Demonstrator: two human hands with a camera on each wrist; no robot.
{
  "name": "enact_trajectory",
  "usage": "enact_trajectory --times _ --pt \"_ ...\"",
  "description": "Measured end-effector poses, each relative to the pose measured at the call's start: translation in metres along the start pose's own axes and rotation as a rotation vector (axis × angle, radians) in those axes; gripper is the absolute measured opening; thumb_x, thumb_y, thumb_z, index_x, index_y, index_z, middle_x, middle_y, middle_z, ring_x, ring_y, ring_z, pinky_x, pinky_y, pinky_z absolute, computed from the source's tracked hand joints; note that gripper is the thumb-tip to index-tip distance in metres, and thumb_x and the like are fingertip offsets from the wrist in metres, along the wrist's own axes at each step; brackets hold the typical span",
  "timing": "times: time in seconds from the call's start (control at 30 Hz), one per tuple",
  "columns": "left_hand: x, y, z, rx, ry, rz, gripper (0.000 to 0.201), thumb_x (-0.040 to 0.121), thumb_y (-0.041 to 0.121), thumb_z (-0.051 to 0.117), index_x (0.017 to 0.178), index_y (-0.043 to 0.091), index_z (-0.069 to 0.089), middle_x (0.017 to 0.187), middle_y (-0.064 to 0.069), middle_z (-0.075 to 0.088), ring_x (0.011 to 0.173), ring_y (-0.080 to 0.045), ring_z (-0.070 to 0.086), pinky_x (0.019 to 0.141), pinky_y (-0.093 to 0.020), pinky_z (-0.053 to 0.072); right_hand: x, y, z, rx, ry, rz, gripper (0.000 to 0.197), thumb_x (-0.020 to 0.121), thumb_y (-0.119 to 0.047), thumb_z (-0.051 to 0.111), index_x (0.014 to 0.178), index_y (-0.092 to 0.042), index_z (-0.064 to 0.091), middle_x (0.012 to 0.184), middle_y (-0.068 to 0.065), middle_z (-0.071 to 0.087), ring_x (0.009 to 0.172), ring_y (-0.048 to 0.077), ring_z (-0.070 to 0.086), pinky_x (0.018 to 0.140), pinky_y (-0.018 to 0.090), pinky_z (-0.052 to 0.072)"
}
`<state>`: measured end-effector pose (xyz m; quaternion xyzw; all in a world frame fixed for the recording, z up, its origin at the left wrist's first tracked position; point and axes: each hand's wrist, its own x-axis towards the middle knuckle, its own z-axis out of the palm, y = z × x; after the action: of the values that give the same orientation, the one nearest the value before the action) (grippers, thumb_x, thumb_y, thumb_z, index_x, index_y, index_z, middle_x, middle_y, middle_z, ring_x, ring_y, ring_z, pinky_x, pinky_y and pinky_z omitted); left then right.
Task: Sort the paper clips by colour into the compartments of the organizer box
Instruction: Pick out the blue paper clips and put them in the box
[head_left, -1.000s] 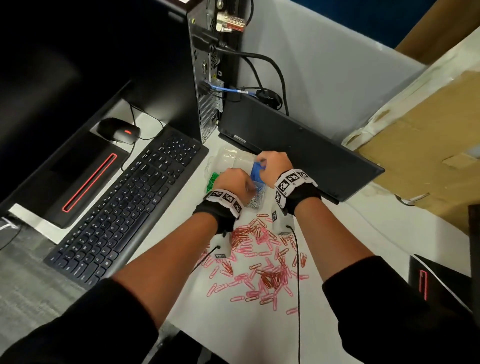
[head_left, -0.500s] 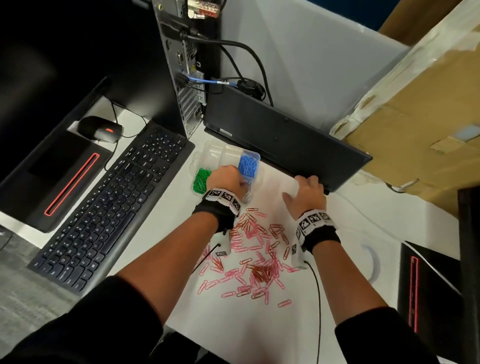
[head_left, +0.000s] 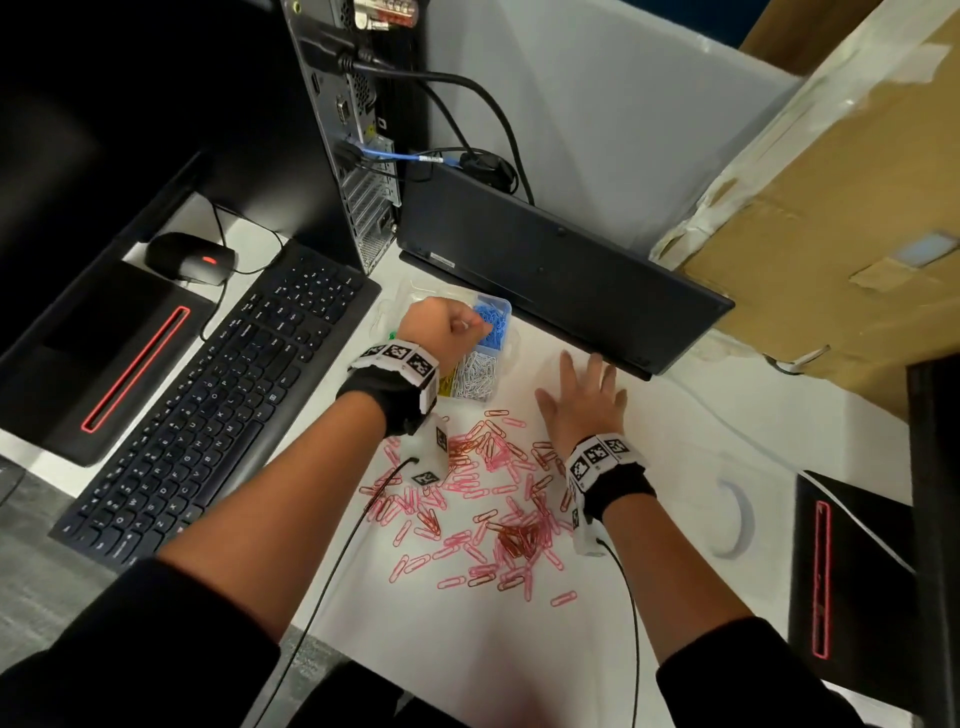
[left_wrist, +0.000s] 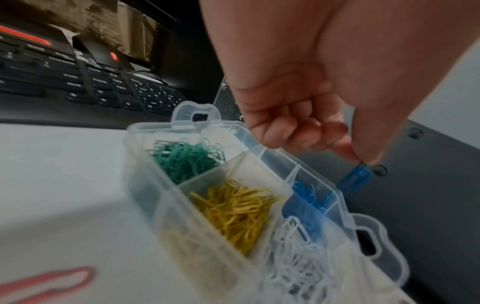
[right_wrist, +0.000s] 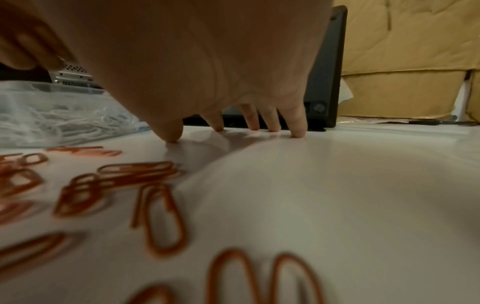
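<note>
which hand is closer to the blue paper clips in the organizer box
Left. The left hand hovers right over the blue clips, pinching one. The right hand lies spread on the table beside the box, apart from it.

Clear box holds green, yellow, blue and white clips in separate compartments. Pink clips lie scattered at its 6 o'clock. One blue clip hangs pinched above the box's far edge.

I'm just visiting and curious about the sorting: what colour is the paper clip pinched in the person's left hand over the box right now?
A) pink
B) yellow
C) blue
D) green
C: in the left wrist view the left hand pinches a blue paper clip just above the organizer box, near its blue compartment.
</note>
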<state>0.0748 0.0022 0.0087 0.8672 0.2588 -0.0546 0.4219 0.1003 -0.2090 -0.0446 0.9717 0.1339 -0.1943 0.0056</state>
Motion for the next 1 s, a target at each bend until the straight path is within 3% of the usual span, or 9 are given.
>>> enact_trajectory --times 0.3,0.4,0.47,0.53,0.6,0.73,0.87,0.93,1.0 --pt "0.015 0.020 0.004 0.043 0.004 0.000 0.017 0.092 0.024 0.060 0.095 0.016 0.074 0.093 -0.003 0.072 0.081 -0.016 0.063 0.075 -0.025 0.051 -0.004 0.005 -0.001 -0.033 -0.089 -0.054 0.069 0.101 -0.055 0.030 0.156 -0.030 -0.003 0.163 0.013 -0.008 0.150 0.039 -0.003 0.119 0.056 0.014" --pt "0.002 0.014 0.009 0.039 -0.003 0.026 0.014 0.090 0.022 0.062 0.100 0.023 0.072 0.087 0.002 0.068 0.082 -0.017 0.064 0.082 -0.029 0.053 -0.008 0.008 -0.002 0.057 -0.079 -0.061 0.062 0.103 -0.047 0.034 0.156 -0.031 0.006 0.164 0.010 -0.005 0.150 0.035 -0.002 0.120 0.053 0.011" --pt "-0.011 0.008 0.006 0.002 -0.008 0.062 0.009 0.088 0.024 0.065 0.095 0.023 0.071 0.083 0.002 0.067 0.078 -0.015 0.063 0.079 -0.028 0.053 -0.014 0.008 -0.002 0.176 0.000 -0.067 0.053 0.103 -0.039 0.039 0.153 -0.027 0.025 0.163 0.010 0.010 0.150 0.033 0.010 0.120 0.048 0.015" --pt "-0.027 -0.002 -0.004 -0.031 -0.057 0.100 0.006 0.087 0.027 0.068 0.087 0.022 0.070 0.078 0.003 0.066 0.071 -0.011 0.059 0.068 -0.025 0.050 -0.022 0.006 -0.002 0.289 0.118 -0.158 0.036 0.101 -0.030 0.047 0.135 -0.021 0.055 0.148 0.011 0.038 0.136 0.029 0.035 0.114 0.040 0.031" --pt "-0.042 -0.016 -0.019 -0.032 -0.145 0.125 0.008 0.086 0.030 0.070 0.083 0.023 0.071 0.071 0.002 0.064 0.062 -0.008 0.055 0.060 -0.021 0.044 -0.031 0.002 0.001 0.326 0.160 -0.271 0.020 0.095 -0.024 0.055 0.106 -0.019 0.072 0.120 0.005 0.055 0.111 0.021 0.049 0.095 0.030 0.043" --pt "-0.066 -0.055 -0.056 0.058 -0.182 0.054 0.007 0.081 0.030 0.075 0.076 0.027 0.072 0.072 0.006 0.071 0.068 -0.009 0.066 0.065 -0.022 0.052 -0.039 -0.012 0.006 0.436 0.114 -0.244 0.015 0.086 -0.029 0.069 0.093 -0.017 0.074 0.098 0.002 0.059 0.093 0.018 0.055 0.082 0.026 0.044" --pt "-0.086 -0.100 -0.074 0.171 -0.079 -0.002 0.008 0.078 0.023 0.077 0.073 0.027 0.072 0.070 0.007 0.070 0.068 -0.014 0.067 0.070 -0.026 0.056 -0.044 -0.023 0.004 0.453 0.069 -0.189 0.010 0.086 -0.025 0.073 0.086 -0.015 0.075 0.091 -0.001 0.058 0.083 0.014 0.056 0.076 0.026 0.048" --pt "-0.096 -0.117 -0.072 0.232 -0.010 -0.039 0.005 0.078 0.022 0.076 0.080 0.026 0.072 0.069 0.009 0.066 0.067 -0.013 0.064 0.075 -0.028 0.056 -0.045 -0.027 0.000 0.439 0.025 -0.178 0.011 0.085 -0.024 0.073 0.085 -0.013 0.076 0.086 -0.003 0.056 0.081 0.014 0.057 0.072 0.024 0.044" --pt "-0.108 -0.128 -0.063 0.246 -0.001 -0.081 0.020 0.077 0.026 0.078 0.096 0.024 0.072 0.070 0.009 0.065 0.067 -0.013 0.061 0.076 -0.027 0.054 -0.047 -0.030 -0.004 0.421 -0.030 -0.171 0.010 0.086 -0.021 0.072 0.082 -0.012 0.075 0.080 -0.004 0.058 0.079 0.015 0.059 0.070 0.025 0.047"
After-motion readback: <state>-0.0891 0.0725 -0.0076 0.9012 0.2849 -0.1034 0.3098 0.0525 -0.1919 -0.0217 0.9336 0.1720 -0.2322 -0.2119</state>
